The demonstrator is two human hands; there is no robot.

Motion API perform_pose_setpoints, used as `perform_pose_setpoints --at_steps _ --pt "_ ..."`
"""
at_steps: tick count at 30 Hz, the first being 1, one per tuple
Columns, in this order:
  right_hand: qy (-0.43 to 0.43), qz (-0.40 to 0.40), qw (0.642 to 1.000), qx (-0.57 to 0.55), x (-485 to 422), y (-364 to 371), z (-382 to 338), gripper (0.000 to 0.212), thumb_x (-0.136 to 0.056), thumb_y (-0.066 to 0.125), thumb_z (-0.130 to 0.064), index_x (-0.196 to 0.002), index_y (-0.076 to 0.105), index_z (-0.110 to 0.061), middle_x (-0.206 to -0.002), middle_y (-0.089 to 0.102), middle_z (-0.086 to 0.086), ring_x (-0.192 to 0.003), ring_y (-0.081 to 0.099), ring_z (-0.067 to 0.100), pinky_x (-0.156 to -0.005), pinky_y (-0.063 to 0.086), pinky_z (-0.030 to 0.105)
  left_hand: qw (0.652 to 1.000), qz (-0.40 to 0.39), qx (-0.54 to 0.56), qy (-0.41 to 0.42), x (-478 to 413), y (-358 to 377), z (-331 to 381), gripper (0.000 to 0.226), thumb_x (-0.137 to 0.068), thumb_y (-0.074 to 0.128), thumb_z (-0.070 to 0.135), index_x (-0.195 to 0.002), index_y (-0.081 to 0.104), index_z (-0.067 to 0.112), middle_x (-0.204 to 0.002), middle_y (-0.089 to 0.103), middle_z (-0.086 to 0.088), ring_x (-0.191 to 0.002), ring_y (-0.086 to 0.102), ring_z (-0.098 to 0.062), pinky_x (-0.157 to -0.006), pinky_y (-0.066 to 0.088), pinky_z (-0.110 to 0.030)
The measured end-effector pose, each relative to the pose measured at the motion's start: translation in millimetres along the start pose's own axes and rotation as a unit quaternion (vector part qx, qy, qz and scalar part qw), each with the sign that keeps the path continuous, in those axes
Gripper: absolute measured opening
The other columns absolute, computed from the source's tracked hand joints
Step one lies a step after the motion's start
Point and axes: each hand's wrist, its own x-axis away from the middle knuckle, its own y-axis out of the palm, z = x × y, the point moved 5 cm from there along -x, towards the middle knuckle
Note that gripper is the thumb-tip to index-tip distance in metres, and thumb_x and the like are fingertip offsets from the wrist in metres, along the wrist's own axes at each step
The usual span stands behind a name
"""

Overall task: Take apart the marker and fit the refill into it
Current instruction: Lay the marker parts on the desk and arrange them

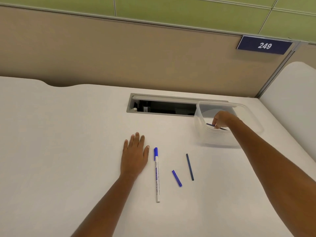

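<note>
The left hand (135, 156) lies flat on the white desk (68, 142), palm down. Its fingers are straight and close together, and they point away from the person. It holds nothing. Its arm comes up from the bottom of the view. The right arm reaches far out to the right, and the right hand (220, 119) dips down into a clear plastic tub (253, 117) that sits on the desk. The fingertips of that hand pinch a thin dark stick (210, 124) inside the tub. The stick lies almost flat, going from left to right, and its right end is hidden behind the hand and wrist. The marker body (157, 175) is white with a blue cap on its far end. It lies on the desk just to the right of the left hand, close to the thumb but not touching it. Its long side runs away from the person, cap end far, open end near. A small blue end piece (177, 178) lies near it on the right, tilted, with its far end leaning left. A thin dark refill (189, 166) lies a little further right, almost lined up with the marker, its near end leaning slightly right. The three pieces lie apart from each other.
</note>
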Motion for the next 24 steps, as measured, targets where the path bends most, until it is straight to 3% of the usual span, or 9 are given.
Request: perform_pose_setpoints --at_steps 3,6,11,15,17,20,24 --pt "0.007 -0.017 0.999 0.034 -24 11 8 0.029 -0.076 0.058 -0.011 -0.102 0.068 -0.012 -0.11 0.066 0.008 -0.101 0.06 0.03 -0.098 0.048 0.04 1.0 -0.002 -0.008 0.009 0 0 1 0.052 -0.085 0.029 0.033 -0.113 0.063 0.004 -0.119 0.063 -0.019 -0.107 0.062 -0.035 -0.089 0.048 -0.052" --pt "0.008 -0.012 0.999 0.032 -38 18 15 0.029 -0.076 0.054 -0.015 -0.101 0.068 -0.013 -0.109 0.067 0.008 -0.099 0.06 0.031 -0.097 0.048 0.041 1.0 -0.002 0.005 0.01 0 2 1 0.056 -0.086 0.024 0.035 -0.118 0.059 0.004 -0.126 0.059 -0.019 -0.114 0.057 -0.035 -0.096 0.043 -0.052" --pt "-0.002 0.015 1.0 -0.017 -21 15 6 0.022 -0.08 0.057 -0.012 -0.099 0.069 -0.011 -0.115 0.064 0.011 -0.106 0.057 0.033 -0.1 0.046 0.043 1.0 0.007 0.004 0.007 -1 4 -2 0.052 -0.085 0.029 0.032 -0.112 0.063 0.004 -0.12 0.063 -0.019 -0.108 0.062 -0.035 -0.089 0.047 -0.052" --pt "-0.01 0.085 0.989 -0.116 5 -3 0 0.015 -0.08 0.064 -0.005 -0.092 0.068 -0.011 -0.112 0.065 0.011 -0.1 0.058 0.029 -0.095 0.046 0.039 1.0 0.018 0.022 0.01 -1 5 -3 0.056 -0.086 0.025 0.034 -0.117 0.06 0.003 -0.125 0.06 -0.02 -0.113 0.058 -0.036 -0.094 0.043 -0.053" --pt "-0.025 0.173 0.966 -0.19 24 -15 -4 0.016 -0.083 0.056 -0.003 -0.092 0.068 -0.01 -0.109 0.067 0.012 -0.096 0.059 0.03 -0.086 0.046 0.037 0.999 0.021 0.035 0.014 0 4 -3 0.063 -0.085 0.017 0.038 -0.124 0.054 0.004 -0.134 0.052 -0.019 -0.123 0.05 -0.036 -0.103 0.035 -0.05" --pt "-0.058 0.346 0.898 -0.266 64 -24 -12 0.021 -0.085 0.048 -0.002 -0.092 0.067 -0.006 -0.104 0.068 0.014 -0.096 0.06 0.033 -0.074 0.042 0.032 0.998 0.026 0.046 0.016 1 3 -2 0.076 -0.081 0.002 0.044 -0.135 0.04 0.007 -0.146 0.036 -0.016 -0.136 0.033 -0.031 -0.114 0.021 -0.043" --pt "-0.103 0.51 0.803 -0.292 115 -4 -26 0.015 -0.082 0.051 -0.002 -0.087 0.065 -0.006 -0.089 0.065 0.016 -0.077 0.061 0.036 -0.061 0.044 0.033 0.999 -0.001 0.046 0.01 4 3 -2 0.067 -0.085 0.006 0.039 -0.143 0.025 0.013 -0.154 0.019 -0.009 -0.143 0.016 -0.024 -0.117 0.007 -0.035"
